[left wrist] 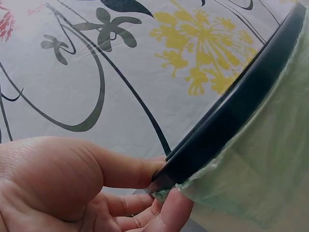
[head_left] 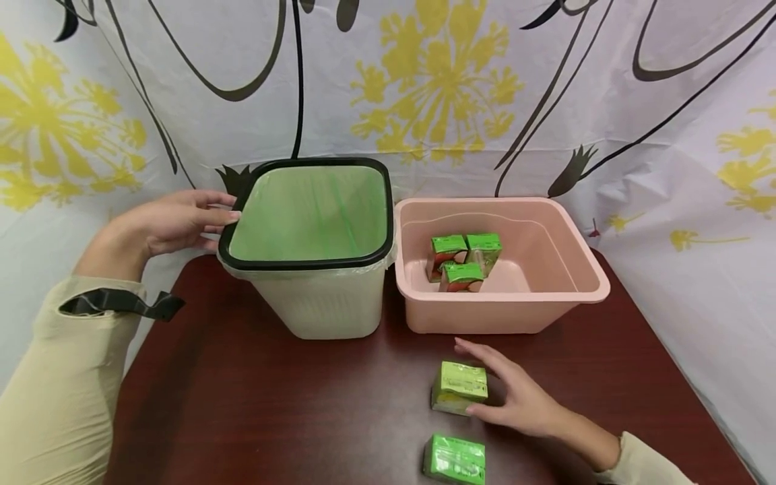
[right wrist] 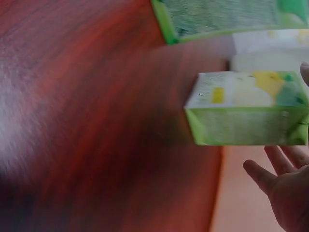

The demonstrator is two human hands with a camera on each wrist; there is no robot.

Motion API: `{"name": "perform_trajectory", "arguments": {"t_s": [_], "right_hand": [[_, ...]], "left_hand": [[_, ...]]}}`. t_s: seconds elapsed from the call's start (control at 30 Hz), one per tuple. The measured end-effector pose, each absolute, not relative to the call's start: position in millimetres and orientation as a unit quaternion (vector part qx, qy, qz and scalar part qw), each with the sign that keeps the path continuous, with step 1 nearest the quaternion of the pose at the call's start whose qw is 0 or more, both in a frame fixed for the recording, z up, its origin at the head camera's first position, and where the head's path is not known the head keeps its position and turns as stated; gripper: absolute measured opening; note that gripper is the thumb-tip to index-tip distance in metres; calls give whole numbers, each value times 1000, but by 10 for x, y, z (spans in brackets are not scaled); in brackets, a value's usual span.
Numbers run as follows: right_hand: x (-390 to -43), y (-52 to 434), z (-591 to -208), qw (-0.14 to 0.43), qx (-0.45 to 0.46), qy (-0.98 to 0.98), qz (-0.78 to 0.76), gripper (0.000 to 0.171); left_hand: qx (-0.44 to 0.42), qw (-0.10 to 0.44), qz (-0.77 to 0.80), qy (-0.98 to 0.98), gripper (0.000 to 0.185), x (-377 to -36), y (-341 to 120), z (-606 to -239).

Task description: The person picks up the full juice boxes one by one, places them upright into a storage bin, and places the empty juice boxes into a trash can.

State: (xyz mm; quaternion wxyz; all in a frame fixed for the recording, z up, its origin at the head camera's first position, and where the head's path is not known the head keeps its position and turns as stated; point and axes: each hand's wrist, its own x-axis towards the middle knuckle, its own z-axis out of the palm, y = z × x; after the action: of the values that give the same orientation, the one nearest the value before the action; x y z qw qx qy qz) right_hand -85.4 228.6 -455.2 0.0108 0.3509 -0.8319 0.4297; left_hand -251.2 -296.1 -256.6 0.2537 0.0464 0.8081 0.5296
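Note:
At the left, my left hand [head_left: 182, 222] pinches the black rim [left wrist: 212, 116] of a pale waste bin [head_left: 327, 300]; the thumb lies on the rim, with fingertips beneath it. A thin green plastic bag [head_left: 303, 215] lines the bin. My right hand [head_left: 521, 397] reaches round a small yellow-green carton [head_left: 463, 380] on the table, thumb and fingers spread to either side. In the right wrist view a gap shows between the fingers [right wrist: 263, 176] and this carton. Nearer the front edge lies a bright green carton [head_left: 455, 459].
A pink plastic tub [head_left: 467, 316] stands right of the bin, close beside it. Inside are three small green-topped cartons [head_left: 463, 273]. Both containers stand on a dark red-brown table [head_left: 273, 404]. A white patterned cloth [head_left: 424, 101] hangs behind.

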Motion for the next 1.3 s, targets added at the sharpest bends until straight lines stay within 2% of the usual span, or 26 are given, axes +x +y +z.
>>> {"name": "perform_trajectory", "arguments": {"t_s": [0.33, 0.6, 0.93, 1.03, 1.3], "right_hand": [[-903, 2197, -4725, -30, 348, -816, 460, 61], [-969, 2176, -4579, -1, 366, -808, 461, 59], [-1165, 2140, -4099, 14, 404, -806, 433, 63], [-1232, 2127, -3880, 33, 414, -810, 413, 65], [-1380, 2009, -3174, 36, 389, -804, 449, 63]], "left_hand": [[46, 255, 527, 810, 69, -2493, -2946, -2552], [46, 255, 528, 809, 69, -2504, -2942, -2560], [52, 263, 524, 809, 73, -2510, -2949, -2548], [53, 263, 523, 809, 73, -2518, -2942, -2542], [54, 261, 517, 813, 73, -2509, -2959, -2545]]}}
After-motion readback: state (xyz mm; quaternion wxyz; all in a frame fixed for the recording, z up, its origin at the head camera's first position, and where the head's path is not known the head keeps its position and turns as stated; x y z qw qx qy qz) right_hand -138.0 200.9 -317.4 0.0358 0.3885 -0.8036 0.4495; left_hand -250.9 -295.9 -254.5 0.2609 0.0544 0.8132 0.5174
